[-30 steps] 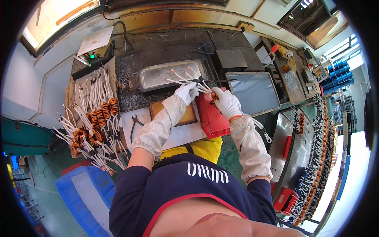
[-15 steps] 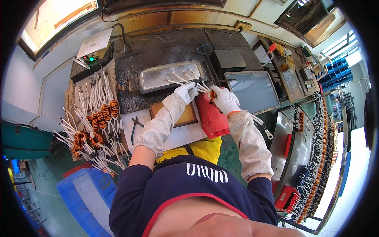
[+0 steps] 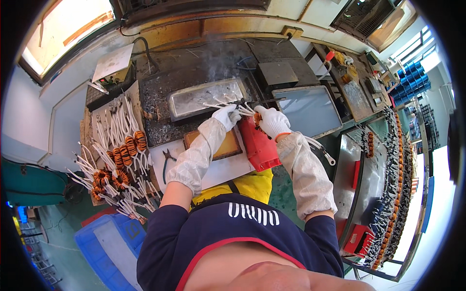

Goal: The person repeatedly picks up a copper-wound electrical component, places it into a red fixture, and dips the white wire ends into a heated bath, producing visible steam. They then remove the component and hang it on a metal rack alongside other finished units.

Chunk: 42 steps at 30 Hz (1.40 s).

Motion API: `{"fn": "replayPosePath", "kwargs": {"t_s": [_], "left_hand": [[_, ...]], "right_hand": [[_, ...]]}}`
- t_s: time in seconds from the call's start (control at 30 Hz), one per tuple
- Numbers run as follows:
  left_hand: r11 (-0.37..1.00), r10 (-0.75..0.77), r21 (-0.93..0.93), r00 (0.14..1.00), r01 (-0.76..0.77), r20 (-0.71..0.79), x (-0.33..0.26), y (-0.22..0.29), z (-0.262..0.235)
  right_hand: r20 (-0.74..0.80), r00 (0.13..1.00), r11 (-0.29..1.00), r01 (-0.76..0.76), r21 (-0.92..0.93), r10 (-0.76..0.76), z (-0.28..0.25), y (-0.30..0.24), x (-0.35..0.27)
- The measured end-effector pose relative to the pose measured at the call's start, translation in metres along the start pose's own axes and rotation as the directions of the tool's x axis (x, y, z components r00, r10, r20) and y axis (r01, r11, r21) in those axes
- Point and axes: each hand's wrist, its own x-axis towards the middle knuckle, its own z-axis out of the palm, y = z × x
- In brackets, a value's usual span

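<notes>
My gloved left hand (image 3: 226,118) is closed around white-sleeved wire leads (image 3: 245,110), close to the near edge of a rectangular solder pot (image 3: 172,109). In my gloved right hand (image 3: 273,122) is the ring-shaped copper coil (image 3: 257,122) these leads come from. The tips of the leads reach down to the silvery surface in the pot, where smoke rises. More white leads with a ring terminal (image 3: 331,161) hang out past my right wrist. Glove fingers hide part of the coil. Below the coil, a red plastic bin (image 3: 259,149) stands between my forearms.
Left of the pot, many coils with white leads (image 3: 121,153) lie on a board. Pliers (image 3: 167,162) and a tray of amber material (image 3: 224,149) are near my left sleeve. A grey liquid-filled tray (image 3: 310,110) sits right. Racked coils (image 3: 393,174) line the far right.
The lead tips, raised over the pot before, are now lowered to its surface. Smoke above the pot is thicker. Both hands keep their hold.
</notes>
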Motion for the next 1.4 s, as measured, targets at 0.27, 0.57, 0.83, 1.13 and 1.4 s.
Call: {"fn": "replayPosePath", "kwargs": {"t_s": [0.27, 0.57, 0.83, 1.13, 1.4], "left_hand": [[1.000, -0.011, -0.019, 1.000, 0.011, 0.024, 0.002, 0.001, -0.005], [1.000, -0.017, -0.023, 1.000, 0.017, 0.013, 0.001, 0.001, -0.004], [0.999, -0.014, -0.033, 1.000, 0.014, -0.007, -0.002, 0.002, -0.001], [0.998, -0.029, -0.056, 1.000, 0.029, 0.007, -0.003, 0.003, 0.002], [0.999, -0.023, -0.032, 1.000, 0.022, -0.015, -0.004, 0.003, 0.002]], "right_hand": [[0.029, 0.999, 0.999, 0.015, 0.049, -0.017, -0.009, -0.003, -0.004], [0.008, 1.000, 0.999, 0.003, 0.034, -0.004, -0.005, -0.003, -0.003], [0.001, 1.000, 1.000, -0.001, 0.021, 0.001, -0.002, -0.002, -0.002], [0.003, 1.000, 1.000, -0.004, 0.011, 0.004, -0.002, -0.001, -0.002], [0.045, 0.999, 0.999, 0.002, 0.034, -0.004, -0.008, -0.002, -0.001]]}}
